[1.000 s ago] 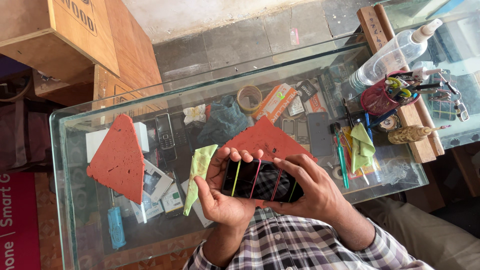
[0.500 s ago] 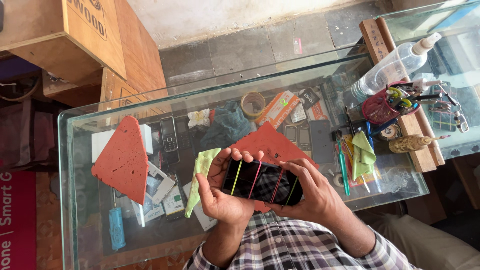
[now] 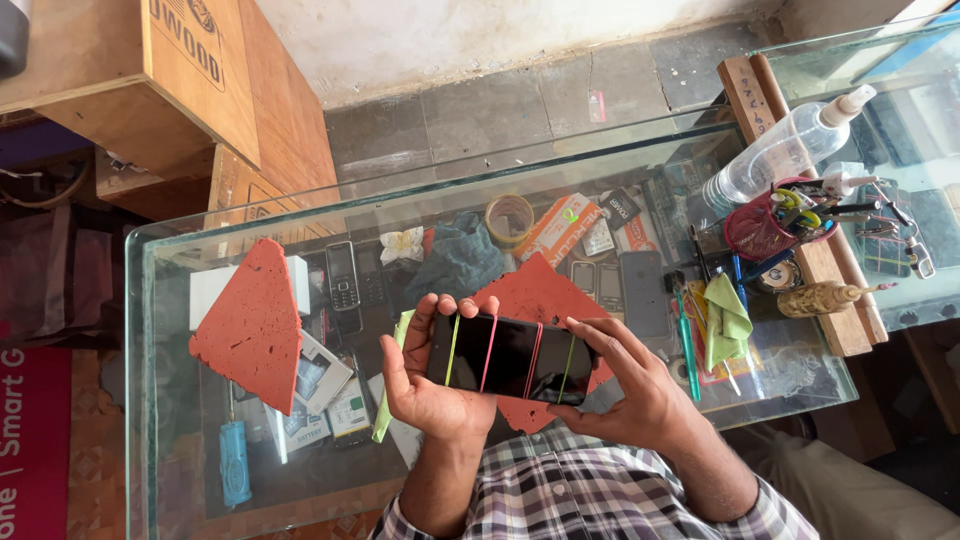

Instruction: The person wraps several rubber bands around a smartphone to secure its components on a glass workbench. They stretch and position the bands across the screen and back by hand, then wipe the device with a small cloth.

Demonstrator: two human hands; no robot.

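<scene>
Both hands remain closed on the rubber-banded smartphone [image 3: 510, 358] above the glass bench [image 3: 180, 420]: left hand [image 3: 430, 385], right hand [image 3: 630, 395]; grip unchanged, only slightly shifted.

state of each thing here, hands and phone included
smartphone: screen dark, four rubber bands around it, held above the glass counter
left hand: gripping the smartphone's left end
right hand: gripping its right end
spray bottle: lying down, capped
</scene>
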